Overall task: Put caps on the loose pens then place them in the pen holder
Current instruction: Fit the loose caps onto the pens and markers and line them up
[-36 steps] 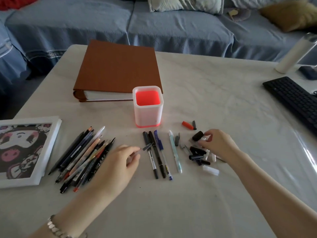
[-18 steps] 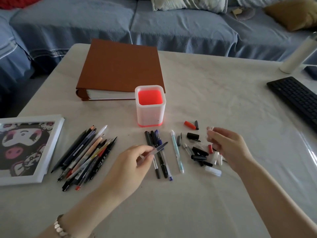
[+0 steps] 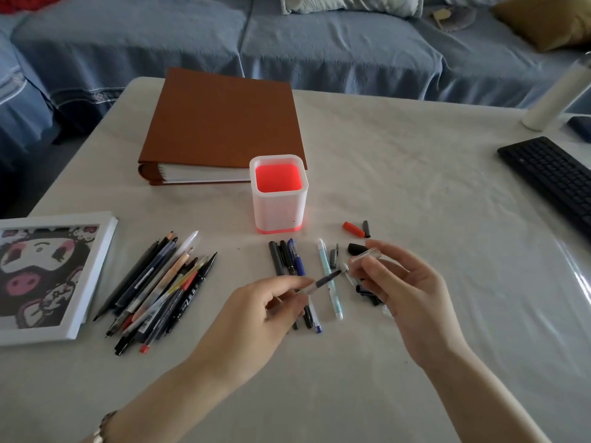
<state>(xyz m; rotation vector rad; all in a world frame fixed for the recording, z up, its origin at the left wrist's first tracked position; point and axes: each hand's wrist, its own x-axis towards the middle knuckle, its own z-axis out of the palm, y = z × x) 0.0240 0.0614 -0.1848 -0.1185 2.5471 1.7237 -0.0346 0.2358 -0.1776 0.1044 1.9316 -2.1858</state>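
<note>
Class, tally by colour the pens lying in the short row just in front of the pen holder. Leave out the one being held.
Black or dark grey pens: 2
Dark blue pen: 1
Pale blue pen: 1
Total: 4

Home living room, blue sofa [image 3: 319, 52], cushions [image 3: 543, 20]

The right hand [image 3: 412, 292] covers some of the loose caps [image 3: 365, 290]. The keyboard [image 3: 553, 177] runs off the right edge and the picture frame [image 3: 96, 273] off the left. Words on the pens [image 3: 166, 289] are too tiny to read.
</note>
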